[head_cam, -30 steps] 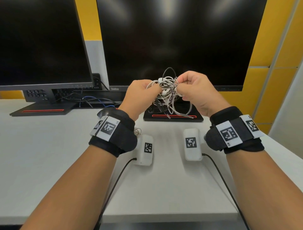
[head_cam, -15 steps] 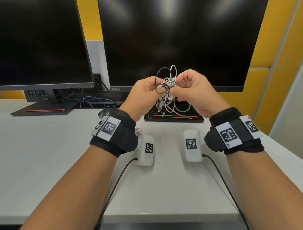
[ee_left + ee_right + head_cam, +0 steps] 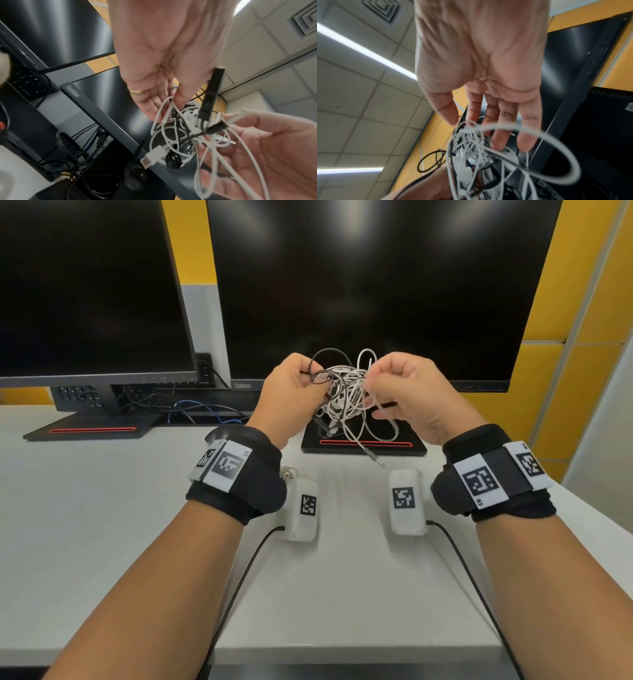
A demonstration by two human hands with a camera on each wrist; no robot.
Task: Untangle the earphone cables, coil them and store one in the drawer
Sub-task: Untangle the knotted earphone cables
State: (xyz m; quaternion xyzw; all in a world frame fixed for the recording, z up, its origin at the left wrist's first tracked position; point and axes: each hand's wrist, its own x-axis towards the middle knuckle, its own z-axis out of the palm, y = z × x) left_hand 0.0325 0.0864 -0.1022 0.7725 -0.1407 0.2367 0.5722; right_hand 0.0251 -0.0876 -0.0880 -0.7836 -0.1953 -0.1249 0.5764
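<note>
Both hands are raised above the white desk, in front of the monitor. The left hand pinches a black cable loop; the right hand pinches white strands of the tangled earphone cables hanging between them.

Two monitors, two white tagged boxes, two hands, one cable tangle.
</note>
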